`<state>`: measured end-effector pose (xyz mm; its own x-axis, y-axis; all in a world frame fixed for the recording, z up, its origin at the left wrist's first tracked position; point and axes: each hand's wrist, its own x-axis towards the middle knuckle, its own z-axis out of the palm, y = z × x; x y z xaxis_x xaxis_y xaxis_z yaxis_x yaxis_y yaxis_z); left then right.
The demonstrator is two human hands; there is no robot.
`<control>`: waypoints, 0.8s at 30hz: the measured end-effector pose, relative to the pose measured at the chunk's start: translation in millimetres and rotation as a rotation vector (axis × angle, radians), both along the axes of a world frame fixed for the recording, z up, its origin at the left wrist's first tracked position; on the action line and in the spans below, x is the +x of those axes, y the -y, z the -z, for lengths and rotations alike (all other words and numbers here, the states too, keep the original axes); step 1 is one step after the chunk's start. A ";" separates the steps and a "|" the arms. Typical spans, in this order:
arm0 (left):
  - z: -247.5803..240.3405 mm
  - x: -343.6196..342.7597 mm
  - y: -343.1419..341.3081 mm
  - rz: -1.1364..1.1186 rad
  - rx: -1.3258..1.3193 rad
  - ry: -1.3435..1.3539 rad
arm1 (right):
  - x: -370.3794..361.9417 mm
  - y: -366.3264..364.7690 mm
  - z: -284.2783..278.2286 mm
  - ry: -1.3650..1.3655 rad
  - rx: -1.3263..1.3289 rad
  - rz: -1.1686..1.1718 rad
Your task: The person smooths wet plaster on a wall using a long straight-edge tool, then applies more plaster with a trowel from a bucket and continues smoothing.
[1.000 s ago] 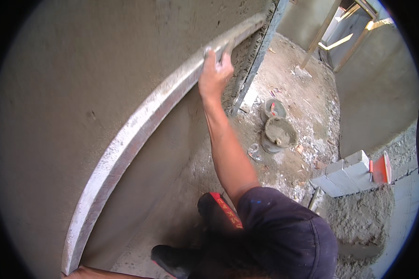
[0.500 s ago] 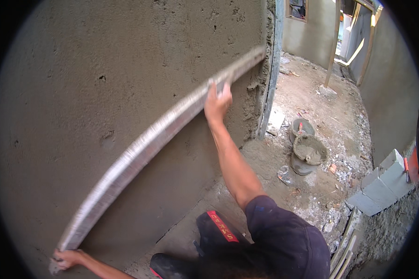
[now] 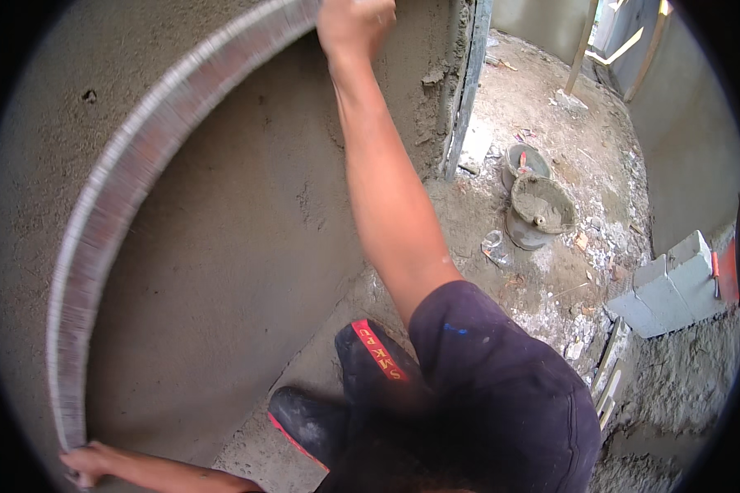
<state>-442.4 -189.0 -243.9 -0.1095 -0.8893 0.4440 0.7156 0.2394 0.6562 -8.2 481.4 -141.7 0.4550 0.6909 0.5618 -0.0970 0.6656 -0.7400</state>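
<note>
A long metal plasterer's straightedge (image 3: 140, 164) lies against the wet grey plastered wall (image 3: 238, 246), bowed by the lens and a little smeared by motion. My left hand (image 3: 92, 462) is closed round its lower end at the bottom left. High up, my right hand (image 3: 356, 25) grips it farther along, with the arm stretched out. The bar's far end is hidden behind this hand or above the picture. Below the bar the plaster looks smoother; above it the surface is coarser, with a small pit (image 3: 89, 96).
A wooden post (image 3: 469, 90) edges the wall on the right. Two mortar buckets (image 3: 543, 205) stand on the rubble-strewn floor. Grey blocks (image 3: 670, 287) and wooden strips (image 3: 610, 378) lie at the right. My dark boots (image 3: 312, 423) are close to the wall's foot.
Both hands have carried the straightedge upward along the wall, the right hand rising most. More smooth plaster shows under it. My view has shifted slightly.
</note>
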 end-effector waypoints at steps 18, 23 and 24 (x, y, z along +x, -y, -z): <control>290.7 136.5 -100.4 0.306 0.374 0.391 | 2.2 20.8 375.1 0.249 -0.442 -0.075; 346.2 125.7 -80.5 0.272 0.312 0.603 | -2.3 25.1 448.8 0.242 -0.468 -0.051; 357.1 122.4 -72.0 0.254 0.272 0.672 | 0.5 26.4 464.6 0.258 -0.538 -0.062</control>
